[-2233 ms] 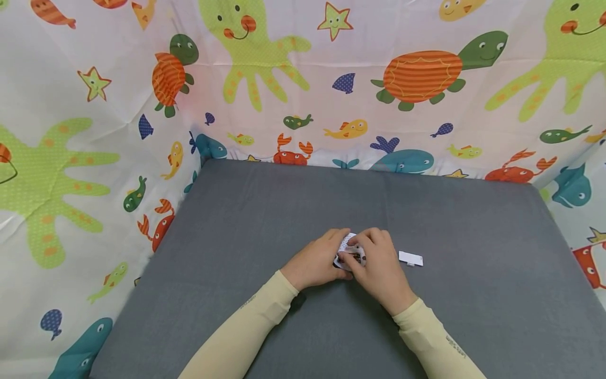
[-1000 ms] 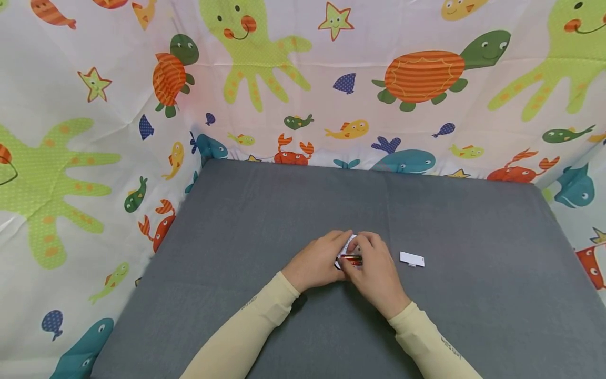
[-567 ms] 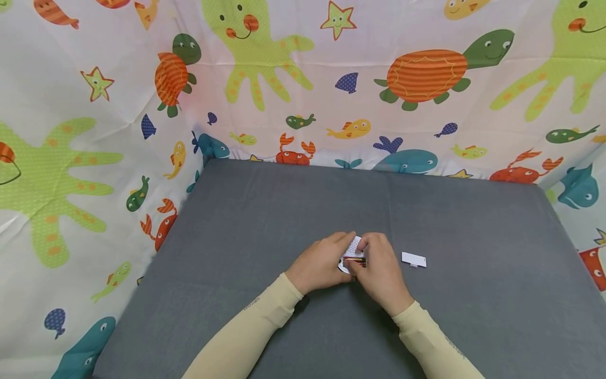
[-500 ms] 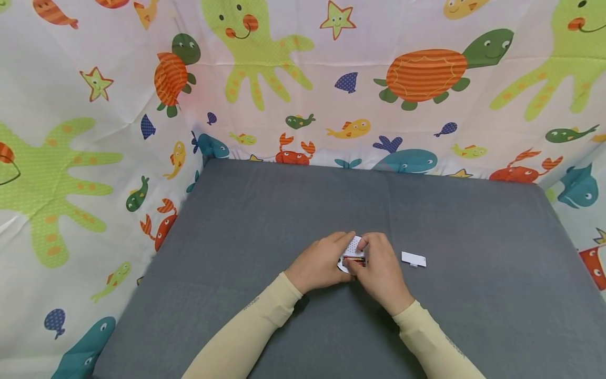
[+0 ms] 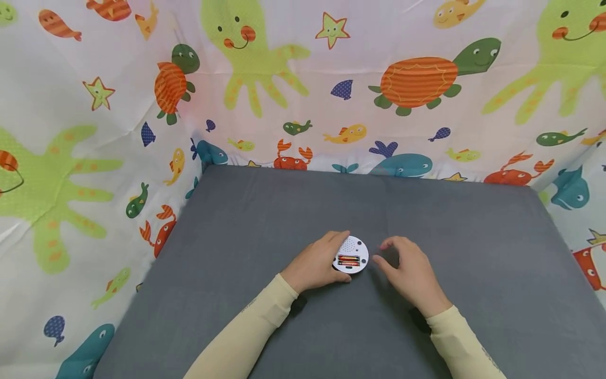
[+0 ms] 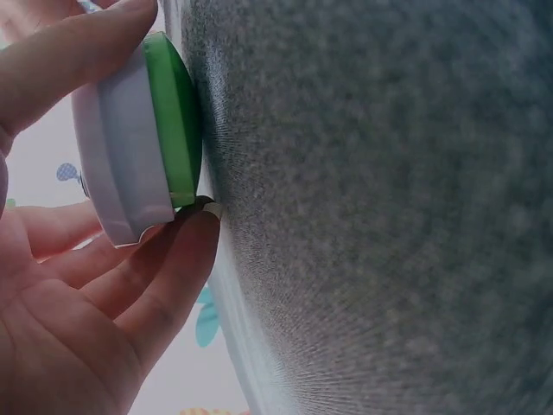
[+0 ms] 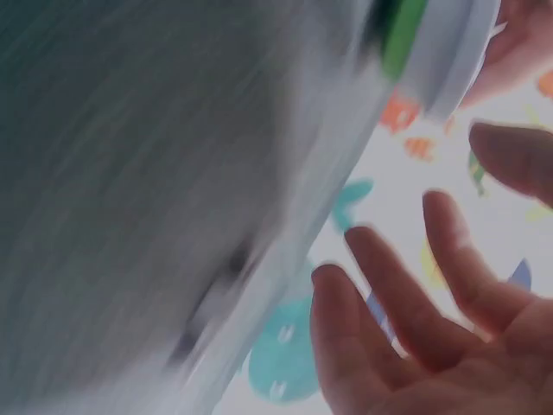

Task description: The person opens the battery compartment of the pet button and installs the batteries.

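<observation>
On the grey cloth lies a round white device with a dotted patch of holes and an uncovered battery compartment. Red-and-black batteries sit side by side in that compartment. My left hand grips the device's left edge between thumb and fingers. From the side, the left wrist view shows the device's white body and its green underside facing the cloth. Just right of the device, my right hand is apart from it, fingers loosely bent and holding nothing.
A blurred pale piece lies on the cloth in the right wrist view; the right hand hides that place in the head view. Behind the grey table surface hangs a curtain printed with sea animals.
My right hand has left the batteries and moved right, over where the small white cover lay. The compartment now shows fully. My left hand still holds the device.
</observation>
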A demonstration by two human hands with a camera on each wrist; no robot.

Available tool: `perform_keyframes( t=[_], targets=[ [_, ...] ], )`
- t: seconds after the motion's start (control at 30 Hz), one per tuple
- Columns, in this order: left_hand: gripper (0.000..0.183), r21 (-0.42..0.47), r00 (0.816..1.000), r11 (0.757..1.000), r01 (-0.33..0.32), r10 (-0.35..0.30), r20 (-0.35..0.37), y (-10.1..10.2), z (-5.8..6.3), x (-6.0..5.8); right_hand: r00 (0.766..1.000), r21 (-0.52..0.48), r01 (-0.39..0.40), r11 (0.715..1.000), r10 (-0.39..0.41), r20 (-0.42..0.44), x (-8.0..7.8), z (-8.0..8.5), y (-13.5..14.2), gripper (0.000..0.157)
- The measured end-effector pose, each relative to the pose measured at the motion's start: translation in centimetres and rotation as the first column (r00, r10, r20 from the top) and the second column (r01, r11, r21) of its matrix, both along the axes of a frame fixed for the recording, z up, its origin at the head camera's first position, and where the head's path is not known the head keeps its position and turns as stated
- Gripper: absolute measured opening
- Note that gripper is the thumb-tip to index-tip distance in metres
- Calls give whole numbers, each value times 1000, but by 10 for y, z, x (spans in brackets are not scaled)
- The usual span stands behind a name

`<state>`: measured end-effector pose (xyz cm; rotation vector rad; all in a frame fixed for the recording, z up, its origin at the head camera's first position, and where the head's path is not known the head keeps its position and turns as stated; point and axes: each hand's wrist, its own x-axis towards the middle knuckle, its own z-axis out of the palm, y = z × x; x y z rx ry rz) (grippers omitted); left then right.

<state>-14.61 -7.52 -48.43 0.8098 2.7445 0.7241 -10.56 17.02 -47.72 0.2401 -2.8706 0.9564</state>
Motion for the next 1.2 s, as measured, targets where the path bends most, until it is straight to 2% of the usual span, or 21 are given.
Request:
perform_keyframes(
  t=[0.27, 0.5, 0.7, 0.83, 0.97, 1.2],
  targets=[
    [103, 16, 1000, 1000, -1, 1, 4, -4, 0, 1, 999, 133, 7, 991, -1, -45, 5, -7, 48, 22],
    [103, 9, 1000, 1000, -6, 6, 16, -4, -3, 1, 994, 220, -18, 975, 41, -98, 7, -11, 61, 21],
    [104, 18, 1000, 1000, -7, 7, 25, -2, -3, 2, 991, 223, -3, 975, 33, -131, 8, -15, 61, 22],
    [104, 9, 1000, 1000, -7, 7, 26, -1, -2, 2, 994, 230, 2, 973, 23, -104, 8, -15, 60, 20],
    [103, -8, 1000, 1000, -8, 8, 26, -2, -3, 2, 996, 221, 1, 975, 19, -90, 9, -10, 51, 18],
    [103, -20, 1000, 1000, -17, 17, 24, -1, -2, 3, 987, 201, -36, 979, 66, -145, 8, 9, 17, 17]
  ],
)
